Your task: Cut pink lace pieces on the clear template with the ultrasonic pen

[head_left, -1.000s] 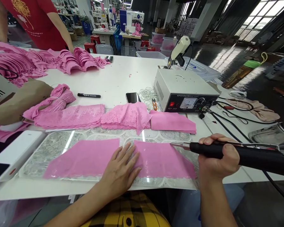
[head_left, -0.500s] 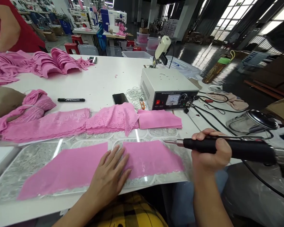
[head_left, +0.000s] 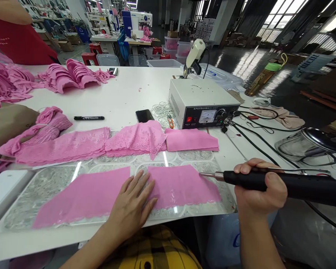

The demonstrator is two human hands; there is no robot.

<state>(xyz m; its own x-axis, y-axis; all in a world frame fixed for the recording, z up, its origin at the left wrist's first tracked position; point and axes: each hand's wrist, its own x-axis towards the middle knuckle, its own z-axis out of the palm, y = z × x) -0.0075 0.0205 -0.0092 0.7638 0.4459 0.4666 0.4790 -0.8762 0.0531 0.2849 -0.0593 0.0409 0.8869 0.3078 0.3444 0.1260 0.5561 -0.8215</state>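
My left hand (head_left: 133, 203) lies flat, fingers spread, on a strip of pink lace fabric (head_left: 184, 188) spread over a clear cutting plate (head_left: 42, 183). A second pink piece (head_left: 84, 196) lies to its left on the same plate. My right hand (head_left: 259, 190) is wrapped round a black hand-held cutting tool (head_left: 282, 183), whose metal tip (head_left: 205, 174) hovers at the right end of the fabric. A cable runs from the tool toward the white control box (head_left: 203, 102).
Folded pink lace (head_left: 137, 140) and a stack of cut pieces (head_left: 192, 140) lie behind the plate. A marker (head_left: 89, 118), phone (head_left: 144, 115), rubber bands and snips sit mid-table. A person in red (head_left: 19, 41) stands far left by pink piles (head_left: 72, 74). A glass pot (head_left: 308, 145) stands at the right.
The view swung right, then partly back left. My right hand with the tool dropped slightly. My left hand stays flat on the fabric.
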